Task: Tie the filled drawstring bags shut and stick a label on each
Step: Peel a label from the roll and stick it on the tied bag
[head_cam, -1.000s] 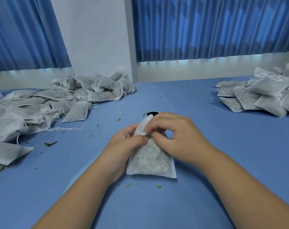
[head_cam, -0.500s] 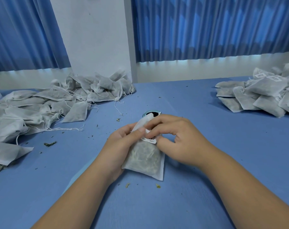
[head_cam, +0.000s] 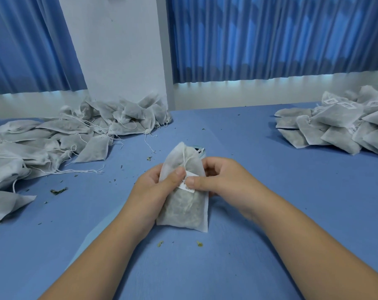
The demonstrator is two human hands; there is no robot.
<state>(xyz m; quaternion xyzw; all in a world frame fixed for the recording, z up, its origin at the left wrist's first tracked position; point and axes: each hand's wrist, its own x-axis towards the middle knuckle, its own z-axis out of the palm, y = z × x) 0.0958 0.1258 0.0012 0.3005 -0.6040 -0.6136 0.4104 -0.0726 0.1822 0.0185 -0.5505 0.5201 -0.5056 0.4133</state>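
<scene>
The bag (head_cam: 183,210) stands upright at the middle of the table (head_cam: 281,213), held between both hands, its gathered mouth pointing away from the person and a string (head_cam: 184,159) running down its front. Whether its bottom edge touches the table I cannot tell. A white label (head_cam: 187,184) lies on the front of the bag, about halfway up. The left hand (head_cam: 153,189) grips the bag's left edge, thumb on the front just beside the label, fingers curled behind. The right hand (head_cam: 224,180) pinches from the other side, thumb tip on the label, fingers curled round the back. Just behind the bag peeps a teal rim (head_cam: 200,150), mostly hidden. Green crumbs (head_cam: 199,244) dot the table. Far left sprawls a pile (head_cam: 53,144) of bags with loose strings; far right lies a second pile (head_cam: 339,126), several of its bags bearing labels.
</scene>
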